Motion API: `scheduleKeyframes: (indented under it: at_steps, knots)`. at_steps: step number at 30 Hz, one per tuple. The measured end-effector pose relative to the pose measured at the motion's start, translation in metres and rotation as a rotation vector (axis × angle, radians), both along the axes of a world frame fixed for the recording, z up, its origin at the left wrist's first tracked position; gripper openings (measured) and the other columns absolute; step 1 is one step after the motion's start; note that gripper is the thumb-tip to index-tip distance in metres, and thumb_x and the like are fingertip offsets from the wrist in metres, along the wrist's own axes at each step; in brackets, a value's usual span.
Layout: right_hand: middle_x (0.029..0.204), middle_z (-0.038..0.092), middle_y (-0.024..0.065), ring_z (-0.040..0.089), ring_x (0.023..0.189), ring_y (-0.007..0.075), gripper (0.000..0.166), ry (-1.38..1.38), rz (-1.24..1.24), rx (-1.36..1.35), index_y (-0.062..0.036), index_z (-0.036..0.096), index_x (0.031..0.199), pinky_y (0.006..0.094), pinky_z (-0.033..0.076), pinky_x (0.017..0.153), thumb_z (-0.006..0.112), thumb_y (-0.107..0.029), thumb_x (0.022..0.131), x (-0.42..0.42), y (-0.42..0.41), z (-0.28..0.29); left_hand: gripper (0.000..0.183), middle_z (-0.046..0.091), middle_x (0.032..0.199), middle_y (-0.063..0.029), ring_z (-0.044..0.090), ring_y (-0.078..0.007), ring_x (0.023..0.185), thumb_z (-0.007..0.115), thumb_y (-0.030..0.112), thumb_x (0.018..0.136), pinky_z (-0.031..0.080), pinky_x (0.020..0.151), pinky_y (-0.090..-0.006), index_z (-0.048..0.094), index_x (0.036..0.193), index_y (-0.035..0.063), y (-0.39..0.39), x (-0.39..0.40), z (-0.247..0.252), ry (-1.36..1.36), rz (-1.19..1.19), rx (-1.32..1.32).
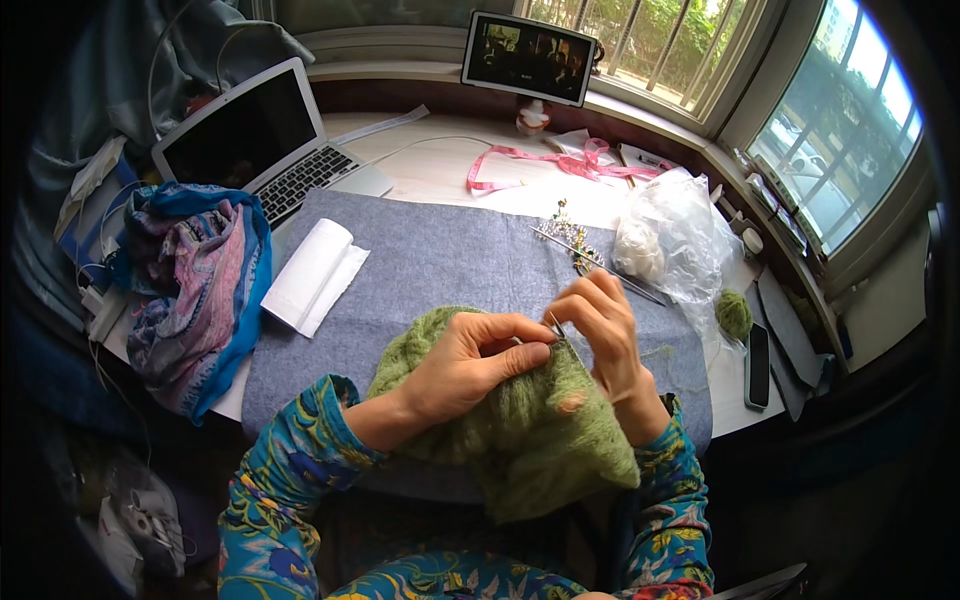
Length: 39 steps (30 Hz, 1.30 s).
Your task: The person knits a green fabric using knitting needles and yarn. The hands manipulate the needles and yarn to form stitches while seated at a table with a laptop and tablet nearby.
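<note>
A piece of fuzzy green knitting (525, 442) hangs from my two hands over the near edge of the grey-blue felt mat (405, 247). My left hand (476, 360) pinches its top edge between thumb and forefinger, close to the tip of a knitting needle (558, 325). At the upper right of the fabric, my right hand (604, 330) has its fingers curled at the needle; part of this hand is behind the knitting. Beyond it, a pair of loose metal needles (626, 279) lies on the mat by a beaded chain (570, 236). A ball of green yarn (733, 313) sits at the right.
A laptop (247, 142), a bunched scarf (199, 285) and a white paper towel roll (311, 274) are on the left. At the back stand a tablet (529, 58) and a pink tape measure (555, 161). A clear plastic bag (675, 240) and a phone (757, 366) lie right.
</note>
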State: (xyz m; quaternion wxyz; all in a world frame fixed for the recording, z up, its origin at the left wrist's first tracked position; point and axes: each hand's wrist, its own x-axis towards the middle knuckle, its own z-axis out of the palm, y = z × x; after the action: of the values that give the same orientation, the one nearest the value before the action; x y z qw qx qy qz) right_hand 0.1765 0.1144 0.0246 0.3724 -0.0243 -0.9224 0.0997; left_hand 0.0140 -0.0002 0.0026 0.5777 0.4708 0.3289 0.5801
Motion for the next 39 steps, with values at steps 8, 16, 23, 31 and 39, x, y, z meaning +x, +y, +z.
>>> scheduleKeyframes:
  at_steps: [8, 16, 23, 31, 39]
  knots:
    - [0.051, 0.039, -0.0023, 0.036, 0.05, 0.0143, 0.021, 0.352, -0.204, 0.148, -0.0077, 0.063, 0.074, 0.0307, 0.026, 0.06, 0.067, -0.025, 0.063, 0.007, -0.016, 0.005, 0.019, 0.065, 0.101, -0.0059, 0.06, -0.0108, 0.093, 0.057, 0.005, 0.092, 0.049, 0.084, -0.0236, 0.064, 0.108, -0.0016, -0.002, -0.002, 0.009, -0.078, 0.058, 0.014]
    - [0.048, 0.032, -0.0056, 0.034, 0.05, 0.011, 0.02, 0.303, -0.127, 0.094, -0.0107, 0.066, 0.073, 0.03, 0.025, 0.059, 0.068, -0.026, 0.059, 0.009, -0.023, 0.008, 0.018, 0.066, 0.101, -0.0061, 0.06, -0.0096, 0.092, 0.057, 0.006, 0.092, 0.05, 0.083, -0.0233, 0.062, 0.108, 0.0002, -0.005, -0.006, 0.011, -0.034, 0.138, 0.027]
    - [0.047, 0.031, -0.0053, 0.033, 0.05, 0.0114, 0.022, 0.272, -0.184, 0.174, -0.011, 0.068, 0.076, 0.0293, 0.024, 0.058, 0.066, -0.023, 0.057, 0.009, -0.023, 0.006, 0.014, 0.066, 0.1, -0.0066, 0.06, -0.0092, 0.09, 0.058, 0.006, 0.092, 0.05, 0.082, -0.0237, 0.062, 0.104, 0.0007, -0.003, -0.005, 0.008, -0.049, 0.174, 0.065]
    - [0.059, 0.045, 0.0, 0.042, 0.056, 0.0165, 0.035, 0.09, -0.223, 0.107, -0.0076, 0.061, 0.082, 0.032, 0.028, 0.059, 0.068, -0.038, 0.065, 0.002, -0.02, 0.008, 0.014, 0.065, 0.094, -0.0023, 0.059, -0.0065, 0.087, 0.061, 0.007, 0.09, 0.048, 0.079, -0.0219, 0.063, 0.102, -0.0009, -0.004, 0.0, 0.004, -0.039, 0.096, 0.045]
    - [0.076, 0.05, 0.0031, 0.046, 0.071, 0.0201, 0.045, 0.276, -0.304, 0.134, -0.0091, 0.07, 0.089, 0.0339, 0.034, 0.067, 0.071, -0.045, 0.062, 0.007, -0.027, 0.009, 0.018, 0.064, 0.091, -0.0022, 0.059, -0.0052, 0.083, 0.06, 0.006, 0.091, 0.049, 0.075, -0.0205, 0.06, 0.108, -0.0008, -0.004, 0.001, 0.0, -0.032, 0.13, 0.079]
